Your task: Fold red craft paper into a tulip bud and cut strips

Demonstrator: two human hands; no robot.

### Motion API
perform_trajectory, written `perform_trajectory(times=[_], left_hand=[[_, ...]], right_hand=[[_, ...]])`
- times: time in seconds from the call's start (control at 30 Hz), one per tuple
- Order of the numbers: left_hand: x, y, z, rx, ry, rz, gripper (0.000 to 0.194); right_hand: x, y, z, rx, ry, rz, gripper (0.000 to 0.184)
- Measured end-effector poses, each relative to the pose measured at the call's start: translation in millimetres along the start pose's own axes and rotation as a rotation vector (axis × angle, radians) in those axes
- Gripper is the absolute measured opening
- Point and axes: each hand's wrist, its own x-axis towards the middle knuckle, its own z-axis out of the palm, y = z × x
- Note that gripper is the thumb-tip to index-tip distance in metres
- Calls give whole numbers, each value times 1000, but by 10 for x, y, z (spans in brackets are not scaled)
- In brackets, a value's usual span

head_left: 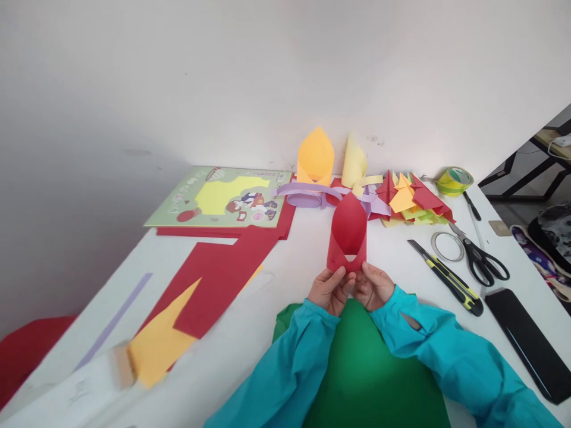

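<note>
Left hand (329, 290) and right hand (375, 286) observed pinching the lower edge of upright curled red paper (349, 223); utility knife (448, 280) lies at three o'clock from them.

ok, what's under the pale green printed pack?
Red paper, showing along the front and right edges of the pack. How far it reaches beneath, and whether anything else is there, can't be seen: covered.

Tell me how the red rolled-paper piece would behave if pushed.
The red rolled-paper piece is probably light, being thin and hollow. Its curved wall would likely flex or dent under a push. Without the left hand and right hand pinching its lower edge, it might tip: its pointed back rises well above its front.
</note>
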Motion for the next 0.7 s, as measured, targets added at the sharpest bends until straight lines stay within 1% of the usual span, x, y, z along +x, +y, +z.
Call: perform_trajectory(times=[0.1,0.17,0.27,0.37,0.43,0.6,0.7], left_hand=[[-14,-25,-27,37,-26,-17,14],[-23,-42,-44,58,-48,-5,18],[-32,-65,-63,76,-72,31,23],[-25,-84,-82,84,-80,49,25],[-15,-92,-97,83,-79,44,22],[6,-75,-120,-12,-75,-78,15],[20,-40,-108,-84,-43,-95,8]], right_hand=[[-15,-13,-35,242,-158,254,44],[-26,-7,-67,285,-225,325,41],[-30,13,-94,296,-246,310,33],[-28,23,-92,300,-224,317,31],[-27,22,-82,295,-199,338,30],[-26,20,-64,275,-139,320,29],[-29,17,-58,299,-117,312,28]])
